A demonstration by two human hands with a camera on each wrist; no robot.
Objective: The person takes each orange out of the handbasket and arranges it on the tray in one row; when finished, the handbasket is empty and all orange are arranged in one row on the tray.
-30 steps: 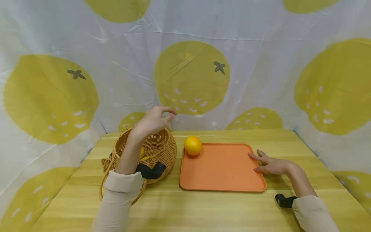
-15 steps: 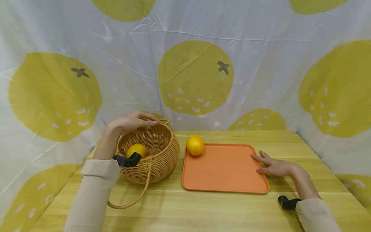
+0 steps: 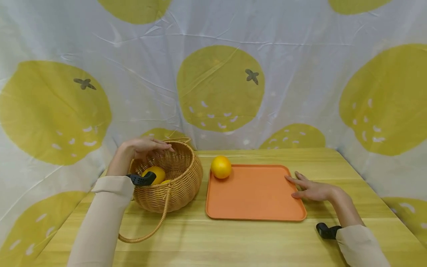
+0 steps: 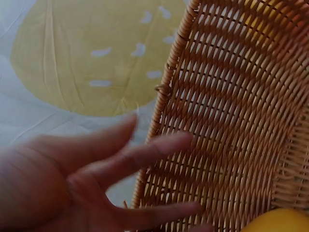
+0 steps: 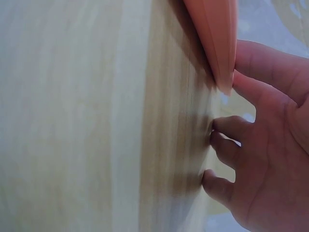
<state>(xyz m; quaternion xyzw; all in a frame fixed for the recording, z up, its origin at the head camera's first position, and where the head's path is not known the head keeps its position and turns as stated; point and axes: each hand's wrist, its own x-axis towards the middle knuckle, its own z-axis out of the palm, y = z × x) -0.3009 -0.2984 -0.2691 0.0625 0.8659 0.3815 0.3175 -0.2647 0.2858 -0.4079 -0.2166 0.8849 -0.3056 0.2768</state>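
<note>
A wicker basket [image 3: 185, 185] stands on the left of the table, its looped handle hanging over the near side. Inside it lies an orange [image 3: 156, 173], and a bit of another yellow-orange fruit [image 3: 165, 182] shows behind the near rim. Over the basket's mouth hovers my left hand [image 3: 145, 147], fingers extended and holding nothing. In the left wrist view, those fingers [image 4: 164, 143] reach past the basket's rim. To the right lies an orange tray [image 3: 257, 196], with one orange [image 3: 221, 167] at its far left corner. My right hand [image 3: 313, 190] touches the tray's right edge with extended fingers.
The wooden table [image 3: 233, 241] extends in front of the basket and tray. A pale curtain [image 3: 287, 92] with large yellow fruit prints hangs behind and on both sides. Black devices [image 3: 328, 231] are strapped to both wrists.
My left hand has moved left and down from above the basket's far right side to over its mouth. The right hand stays at the tray edge, and the orange on the tray has not moved.
</note>
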